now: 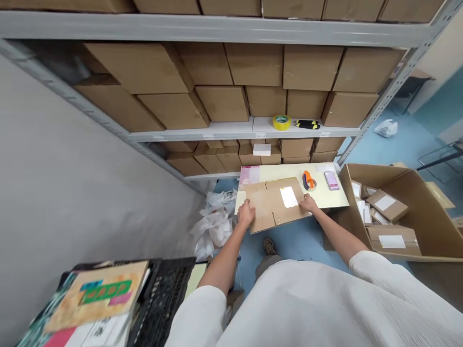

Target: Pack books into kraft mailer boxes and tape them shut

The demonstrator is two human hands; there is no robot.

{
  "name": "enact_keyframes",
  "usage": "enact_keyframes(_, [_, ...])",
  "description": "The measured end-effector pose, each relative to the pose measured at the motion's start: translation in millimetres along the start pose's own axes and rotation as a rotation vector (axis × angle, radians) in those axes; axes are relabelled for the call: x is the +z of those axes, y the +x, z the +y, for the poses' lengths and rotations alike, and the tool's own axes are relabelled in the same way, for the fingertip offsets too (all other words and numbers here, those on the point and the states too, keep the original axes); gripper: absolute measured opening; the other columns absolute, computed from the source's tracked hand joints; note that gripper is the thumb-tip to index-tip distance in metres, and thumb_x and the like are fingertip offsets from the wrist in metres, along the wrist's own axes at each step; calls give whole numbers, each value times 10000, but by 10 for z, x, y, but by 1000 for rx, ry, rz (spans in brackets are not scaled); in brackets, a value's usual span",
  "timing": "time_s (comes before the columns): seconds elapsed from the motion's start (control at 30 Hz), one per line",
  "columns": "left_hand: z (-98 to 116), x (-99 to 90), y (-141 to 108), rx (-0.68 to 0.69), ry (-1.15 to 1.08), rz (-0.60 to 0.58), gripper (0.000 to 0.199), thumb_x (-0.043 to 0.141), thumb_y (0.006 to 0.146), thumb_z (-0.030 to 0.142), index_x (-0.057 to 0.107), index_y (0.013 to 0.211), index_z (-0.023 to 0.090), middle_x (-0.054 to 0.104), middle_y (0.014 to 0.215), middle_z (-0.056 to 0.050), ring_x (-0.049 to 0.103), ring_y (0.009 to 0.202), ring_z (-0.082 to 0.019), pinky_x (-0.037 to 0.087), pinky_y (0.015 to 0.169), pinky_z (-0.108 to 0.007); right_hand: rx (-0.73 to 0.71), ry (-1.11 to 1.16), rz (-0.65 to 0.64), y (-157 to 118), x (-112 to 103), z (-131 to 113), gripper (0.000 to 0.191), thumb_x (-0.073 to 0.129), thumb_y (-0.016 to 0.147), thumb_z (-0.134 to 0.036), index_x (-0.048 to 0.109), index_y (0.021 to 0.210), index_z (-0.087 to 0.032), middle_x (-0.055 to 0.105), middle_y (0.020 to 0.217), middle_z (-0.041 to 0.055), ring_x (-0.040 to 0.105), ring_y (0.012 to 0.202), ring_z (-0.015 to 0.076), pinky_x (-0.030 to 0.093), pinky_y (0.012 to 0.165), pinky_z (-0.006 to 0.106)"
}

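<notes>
A flat, unfolded cardboard box with a white label lies over the front of a pale yellow table, partly past its edge. My left hand grips the cardboard's left edge, fingers closed round it. At the right edge, near the label, my right hand pinches the same piece. Behind it on the table are an orange tape dispenser and a purple-pink packet.
Metal shelving full of cardboard boxes stands ahead, with yellow tape and black-yellow cutters on one shelf. To the right, a large carton contains labelled parcels. White plastic bags and a black crate with books are left.
</notes>
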State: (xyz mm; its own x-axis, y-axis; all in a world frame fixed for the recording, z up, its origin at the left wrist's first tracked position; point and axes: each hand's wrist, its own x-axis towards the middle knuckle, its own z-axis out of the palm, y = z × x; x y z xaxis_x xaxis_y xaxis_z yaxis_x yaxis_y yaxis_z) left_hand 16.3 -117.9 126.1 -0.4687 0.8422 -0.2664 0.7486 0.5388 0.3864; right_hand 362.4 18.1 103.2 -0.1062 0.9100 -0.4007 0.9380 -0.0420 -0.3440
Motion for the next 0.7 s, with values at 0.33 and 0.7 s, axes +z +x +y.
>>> enact_keyframes(0.33, [211, 344, 998, 151, 52, -168, 534, 588, 971, 213, 568, 1504, 181, 673, 1451, -206, 648, 1357, -349, 488, 1152, -462, 272, 99, -1, 308, 262, -88, 545, 622, 972, -396, 588, 1490, -230, 624, 1522, 162, 618, 1385, 355, 516, 1116, 454])
enact_keyframes(0.7, [351, 709, 972, 436, 167, -347, 647, 585, 985, 345, 512, 1609, 189, 322, 1804, -178, 324, 1664, -341, 299, 1344, -484, 111, -82, -80, 314, 480, -147, 631, 562, 989, -324, 536, 1617, -280, 395, 1735, 133, 416, 1556, 348, 394, 1246, 512])
